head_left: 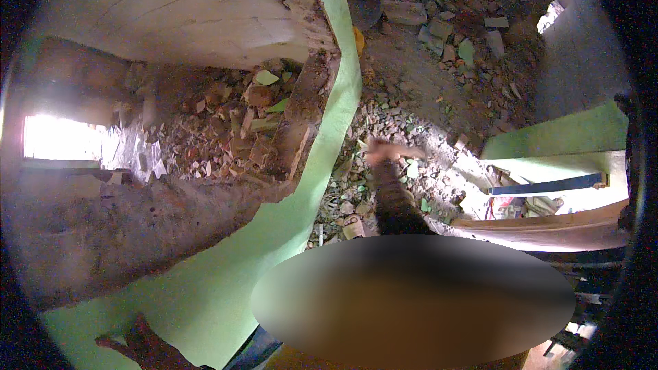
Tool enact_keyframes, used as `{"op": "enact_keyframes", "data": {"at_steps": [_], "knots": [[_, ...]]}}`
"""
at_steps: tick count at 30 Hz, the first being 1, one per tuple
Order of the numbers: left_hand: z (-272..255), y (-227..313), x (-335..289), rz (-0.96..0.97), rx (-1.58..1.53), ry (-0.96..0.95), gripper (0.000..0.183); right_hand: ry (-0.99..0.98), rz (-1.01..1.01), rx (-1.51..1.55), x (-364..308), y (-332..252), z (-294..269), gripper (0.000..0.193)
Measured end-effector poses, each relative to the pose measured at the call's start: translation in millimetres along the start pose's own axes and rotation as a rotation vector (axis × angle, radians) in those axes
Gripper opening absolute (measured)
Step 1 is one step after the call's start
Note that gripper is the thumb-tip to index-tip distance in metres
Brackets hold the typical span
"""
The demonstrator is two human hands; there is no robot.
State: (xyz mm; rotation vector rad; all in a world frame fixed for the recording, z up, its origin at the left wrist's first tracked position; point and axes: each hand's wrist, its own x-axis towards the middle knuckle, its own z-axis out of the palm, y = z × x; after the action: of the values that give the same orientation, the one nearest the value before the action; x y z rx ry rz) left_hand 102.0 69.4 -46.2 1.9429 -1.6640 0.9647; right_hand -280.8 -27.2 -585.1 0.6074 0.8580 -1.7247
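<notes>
At the lower left, my left hand (pixel 140 344) lies against the pale green face of a broken wall (pixel 205 274), with thumb and a finger spread apart. My right hand (pixel 387 153) reaches out over loose rubble (pixel 349 195) in the middle, its dark-sleeved forearm (pixel 397 209) stretched forward. Its fingers extend to the right and look slightly smeared; I make out nothing held in them. Stones, brick bits and green-painted plaster chips lie around this hand. A smeared oval hides the lower middle of the view.
Left of the wall, more rubble (pixel 219 137) is heaped near a bright opening (pixel 65 140). A dark round pan (pixel 363 8) sits farther ahead, near a yellow object (pixel 358 40). On the right stand a green ledge (pixel 562 130) and a dark blue bar (pixel 548 183).
</notes>
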Motion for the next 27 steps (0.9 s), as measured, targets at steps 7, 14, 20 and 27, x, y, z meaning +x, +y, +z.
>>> {"op": "enact_keyframes", "data": {"at_steps": [7, 14, 20, 27], "knots": [[2, -25, 1, -0.21, -0.846, -0.138, 0.07, -0.244, 0.314, -0.5, -32, -37, 40, 0.052], [-18, 23, 8, -0.071, 0.327, -0.133, 0.13, 0.037, -0.117, 0.015, -14, -129, -91, 0.05], [-18, 33, 10, -0.052, 0.351, -0.208, 0.124, -0.156, 0.173, 0.068, -2, -7, -13, 0.047], [-13, 14, 1, -0.163, -0.024, -0.123, 0.102, -0.33, 0.416, -0.437, -28, -6, 27, 0.051]]}}
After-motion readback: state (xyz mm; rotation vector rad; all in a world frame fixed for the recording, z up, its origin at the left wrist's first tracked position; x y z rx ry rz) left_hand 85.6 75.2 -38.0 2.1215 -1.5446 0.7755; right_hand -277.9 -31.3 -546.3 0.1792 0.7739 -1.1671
